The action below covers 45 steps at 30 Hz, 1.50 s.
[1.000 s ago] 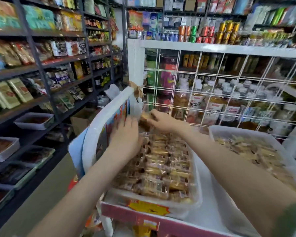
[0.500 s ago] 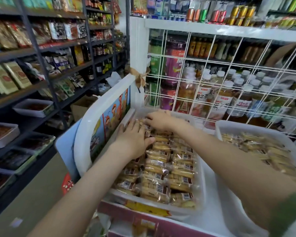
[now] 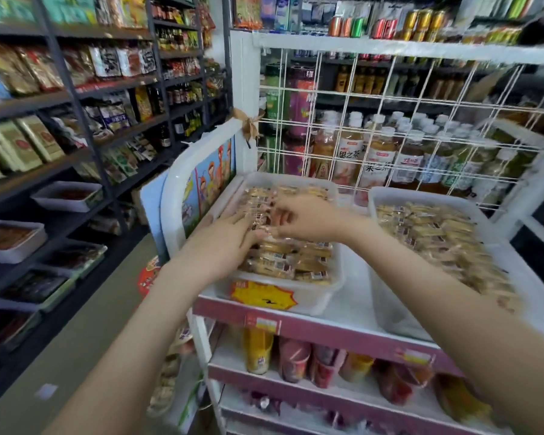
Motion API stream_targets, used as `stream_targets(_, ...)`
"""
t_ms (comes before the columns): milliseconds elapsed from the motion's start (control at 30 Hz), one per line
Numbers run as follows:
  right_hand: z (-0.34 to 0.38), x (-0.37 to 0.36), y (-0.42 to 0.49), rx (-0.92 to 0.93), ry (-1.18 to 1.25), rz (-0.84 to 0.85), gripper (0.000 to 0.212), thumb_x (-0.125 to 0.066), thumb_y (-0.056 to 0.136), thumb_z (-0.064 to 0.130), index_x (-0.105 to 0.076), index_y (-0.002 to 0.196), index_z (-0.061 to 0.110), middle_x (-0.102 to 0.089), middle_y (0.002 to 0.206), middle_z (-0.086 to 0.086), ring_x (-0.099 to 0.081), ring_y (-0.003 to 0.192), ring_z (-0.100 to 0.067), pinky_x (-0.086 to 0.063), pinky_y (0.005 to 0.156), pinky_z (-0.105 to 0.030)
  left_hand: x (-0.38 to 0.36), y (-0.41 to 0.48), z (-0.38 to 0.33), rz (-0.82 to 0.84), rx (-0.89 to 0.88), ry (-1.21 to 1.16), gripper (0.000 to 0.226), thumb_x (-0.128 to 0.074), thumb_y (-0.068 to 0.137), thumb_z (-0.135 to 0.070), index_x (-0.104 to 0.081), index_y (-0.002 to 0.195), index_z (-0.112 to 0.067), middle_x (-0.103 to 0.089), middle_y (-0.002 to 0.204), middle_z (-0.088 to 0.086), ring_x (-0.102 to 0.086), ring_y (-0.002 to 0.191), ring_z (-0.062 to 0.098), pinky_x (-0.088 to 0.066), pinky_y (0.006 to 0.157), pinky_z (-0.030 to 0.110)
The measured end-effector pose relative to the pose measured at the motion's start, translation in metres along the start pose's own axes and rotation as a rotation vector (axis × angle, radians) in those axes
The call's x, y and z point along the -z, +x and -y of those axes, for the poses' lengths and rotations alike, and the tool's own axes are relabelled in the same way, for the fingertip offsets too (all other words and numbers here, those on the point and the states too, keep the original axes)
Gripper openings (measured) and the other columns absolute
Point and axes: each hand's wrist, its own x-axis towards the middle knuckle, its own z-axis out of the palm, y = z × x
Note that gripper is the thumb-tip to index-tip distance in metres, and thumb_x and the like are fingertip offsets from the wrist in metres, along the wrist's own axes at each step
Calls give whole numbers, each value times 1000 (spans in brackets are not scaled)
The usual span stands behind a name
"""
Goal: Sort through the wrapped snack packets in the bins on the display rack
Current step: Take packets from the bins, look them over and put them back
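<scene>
Wrapped brown snack packets fill the left translucent bin on the top shelf of the white display rack. A second bin to the right holds more of the same packets. My left hand lies over the left bin's packets with its fingers stretched out flat on them. My right hand reaches across from the right, with its fingers and thumb curled round one packet in the middle of that bin. The fingertips of both hands almost meet there.
A white wire grid backs the rack, with drink bottles behind it. A yellow price tag sticks to the left bin's front. Cups stand on the lower pink-edged shelf. Dark shelving with packaged goods lines the aisle at left.
Both hands came back from the bin's far left corner to its middle. The right hand lowered from above the bin onto the packets. The view pulled back and shows the lower shelves.
</scene>
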Motion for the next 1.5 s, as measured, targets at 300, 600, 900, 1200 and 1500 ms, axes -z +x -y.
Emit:
stream_targets(300,31,-35,-42,-30,110,-81,18,-66,88,27,-70,101,15,-65,93,3,-55,85,-10,-38,73,-22,-37,-70,-1,-232,-39,30,78,-12,96,-62,-56,131,-10,-54,138,10,-41,136,29,-15,115,46)
stream_targets(600,43,-37,-45,-85,28,-59,27,-58,94,30,-69,115,16,-68,113,1,-58,98,-11,-40,80,-21,-39,-77,-3,-298,-111,131,59,-74,77,-39,-57,121,-3,-61,118,18,-55,117,38,-42,99,63)
stream_targets(900,43,-53,-63,43,-283,-812,29,-42,96,16,-66,94,0,-67,80,-13,-62,73,-29,-49,61,-34,-48,-72,4,-374,-172,113,60,-78,74,-37,-54,120,-7,-60,114,14,-56,109,35,-44,96,56)
stream_targets(1200,84,-62,-105,-424,224,-1022,24,-44,100,12,-64,92,1,-54,63,-1,-45,52,-4,-33,49,-20,-30,-109,-27,-412,-102,-582,41,-48,99,-39,-57,129,-12,-57,124,0,-43,122,11,-28,105,22)
stream_targets(1500,112,-120,-126,-491,787,-840,19,-39,102,16,-57,105,21,-62,87,6,-62,87,-22,-54,83,-42,-24,-145,-21,-287,252,-1269,12,-58,96,-20,-65,101,-27,-70,99,-9,-67,94,6,-55,82,26)
